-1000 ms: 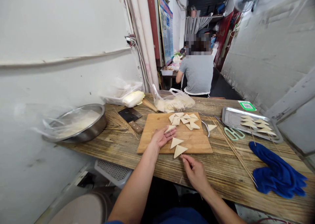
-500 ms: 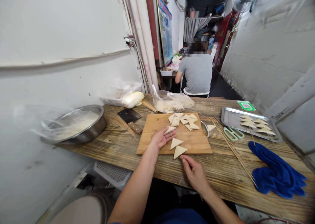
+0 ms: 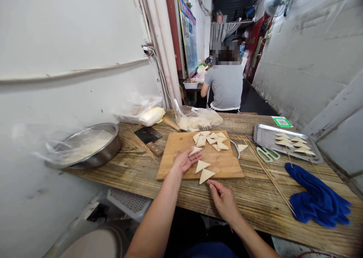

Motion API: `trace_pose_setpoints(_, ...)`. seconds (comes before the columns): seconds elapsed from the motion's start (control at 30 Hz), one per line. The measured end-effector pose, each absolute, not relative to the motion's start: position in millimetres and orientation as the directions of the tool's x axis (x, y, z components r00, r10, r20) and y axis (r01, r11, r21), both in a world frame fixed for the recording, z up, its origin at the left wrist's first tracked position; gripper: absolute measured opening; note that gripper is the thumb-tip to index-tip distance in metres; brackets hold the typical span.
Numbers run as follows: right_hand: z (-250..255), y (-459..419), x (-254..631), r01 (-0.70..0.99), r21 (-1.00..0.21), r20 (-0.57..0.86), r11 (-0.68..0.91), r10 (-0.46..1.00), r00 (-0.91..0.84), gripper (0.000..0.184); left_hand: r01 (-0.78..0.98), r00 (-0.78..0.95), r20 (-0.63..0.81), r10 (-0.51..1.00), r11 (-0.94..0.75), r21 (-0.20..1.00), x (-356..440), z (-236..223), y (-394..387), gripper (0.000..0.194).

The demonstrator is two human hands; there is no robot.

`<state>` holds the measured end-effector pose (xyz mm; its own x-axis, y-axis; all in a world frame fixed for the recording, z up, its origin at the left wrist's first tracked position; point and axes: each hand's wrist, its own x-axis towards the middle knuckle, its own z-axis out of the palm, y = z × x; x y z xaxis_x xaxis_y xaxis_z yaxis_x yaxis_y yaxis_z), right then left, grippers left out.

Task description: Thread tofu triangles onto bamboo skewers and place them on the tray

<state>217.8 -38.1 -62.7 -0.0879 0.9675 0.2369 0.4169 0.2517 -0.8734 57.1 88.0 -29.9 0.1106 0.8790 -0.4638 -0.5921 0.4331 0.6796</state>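
Observation:
My right hand (image 3: pixel 222 199) pinches a thin wooden skewer (image 3: pixel 209 182) at the front edge of the cutting board (image 3: pixel 176 140). Two pale triangular slices, a nearer one (image 3: pixel 206 175) and a farther one (image 3: pixel 202 166), are threaded on it. My left hand (image 3: pixel 183 161), palm turned up over the board, has another triangular slice (image 3: pixel 194 151) between thumb and fingers, in line with the skewer. Whether the tip has pierced this slice I cannot tell. Several loose triangular slices (image 3: pixel 208 139) lie in a pile at the back of the board.
Left of the board are a cleaver (image 3: pixel 148 135), skewers and a metal basin (image 3: pixel 109 154). A plastic bag (image 3: pixel 195 120) lies behind it. To the right are scissors (image 3: pixel 268 154), a metal tray (image 3: pixel 263 134) with filled skewers and blue gloves (image 3: pixel 317 197). A person (image 3: pixel 225 84) sits beyond.
The whole view has shifted slightly. Both hands, the skewer and the slices keep nearly the same places relative to each other.

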Motion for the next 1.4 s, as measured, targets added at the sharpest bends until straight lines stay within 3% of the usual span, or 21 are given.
trace_pose_setpoints(1.4,-58.7,-32.4,212.1,0.405,-0.884,0.224,0.234,0.972,-0.072,0.033,-0.559,0.105,-0.480,0.871,0.451,0.696,59.3,-27.8,88.3,0.008)
